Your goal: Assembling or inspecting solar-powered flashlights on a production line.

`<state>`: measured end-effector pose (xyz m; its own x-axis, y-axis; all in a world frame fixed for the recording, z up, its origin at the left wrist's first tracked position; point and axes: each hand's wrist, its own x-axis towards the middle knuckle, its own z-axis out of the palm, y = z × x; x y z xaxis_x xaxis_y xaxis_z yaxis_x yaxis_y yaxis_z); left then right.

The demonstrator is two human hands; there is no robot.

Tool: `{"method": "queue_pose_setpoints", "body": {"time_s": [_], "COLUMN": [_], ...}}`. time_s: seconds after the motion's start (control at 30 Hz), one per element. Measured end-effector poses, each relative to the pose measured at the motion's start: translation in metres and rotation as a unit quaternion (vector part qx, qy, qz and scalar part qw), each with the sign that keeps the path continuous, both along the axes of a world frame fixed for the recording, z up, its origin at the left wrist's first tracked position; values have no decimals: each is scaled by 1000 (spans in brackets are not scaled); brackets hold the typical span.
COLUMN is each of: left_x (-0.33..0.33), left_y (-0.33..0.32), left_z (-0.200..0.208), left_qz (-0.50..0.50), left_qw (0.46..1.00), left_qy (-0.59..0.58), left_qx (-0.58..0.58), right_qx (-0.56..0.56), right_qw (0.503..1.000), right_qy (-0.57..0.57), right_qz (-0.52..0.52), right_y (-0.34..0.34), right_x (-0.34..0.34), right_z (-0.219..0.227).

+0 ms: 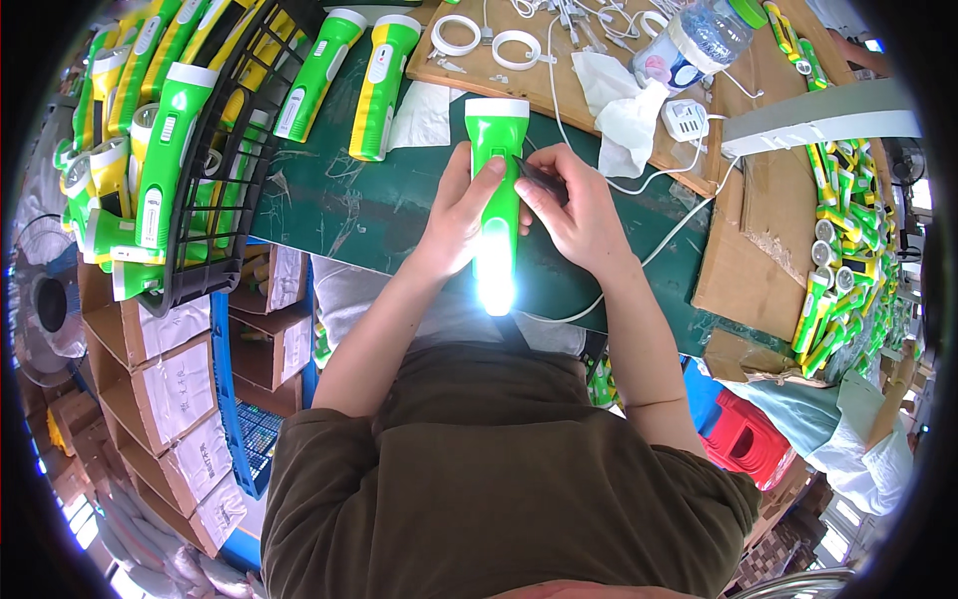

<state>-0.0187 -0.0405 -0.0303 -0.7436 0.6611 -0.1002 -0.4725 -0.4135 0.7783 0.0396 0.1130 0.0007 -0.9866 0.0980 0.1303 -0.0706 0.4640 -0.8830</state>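
A green flashlight (492,205) with a white head stands out over the green tabletop, its head pointing away from me. Its near end glows bright white. My left hand (461,212) is closed around the left side of its body, thumb lying on the front near the switch. In my right hand (579,205) is a thin, dark, pointed tool (540,180), gripped with its tip at the flashlight's switch area. Its exact kind cannot be made out. The right thumb rests near the flashlight's body, while the other fingers are partly hidden behind.
Two flashlights (384,90) lie beyond my left hand, beside a black wire basket (205,215) full of more. A wooden board (559,85) carries white rings, cables, a plastic bottle (694,45) and a white charger (686,120). Many flashlights (843,260) pile up at right.
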Motion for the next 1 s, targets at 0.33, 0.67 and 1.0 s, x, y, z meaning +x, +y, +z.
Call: {"method": "queue_pose_setpoints", "body": {"time_s": [0.33, 0.67, 1.0], "left_x": [0, -2, -14], "left_y": [-1, -1, -3], "left_z": [-1, 1, -5], "left_qz": [1, 6, -40], "left_qw": [1000, 1000, 994], "left_qy": [11, 14, -96], "left_qx": [-3, 3, 41], "right_qx": [40, -1, -72], "right_qw": [998, 999, 994], "right_qy": [-52, -50, 63], "right_qz": [4, 18, -61], "right_y": [-4, -6, 2], "right_x": [-2, -3, -11], "right_z": [2, -8, -33]}}
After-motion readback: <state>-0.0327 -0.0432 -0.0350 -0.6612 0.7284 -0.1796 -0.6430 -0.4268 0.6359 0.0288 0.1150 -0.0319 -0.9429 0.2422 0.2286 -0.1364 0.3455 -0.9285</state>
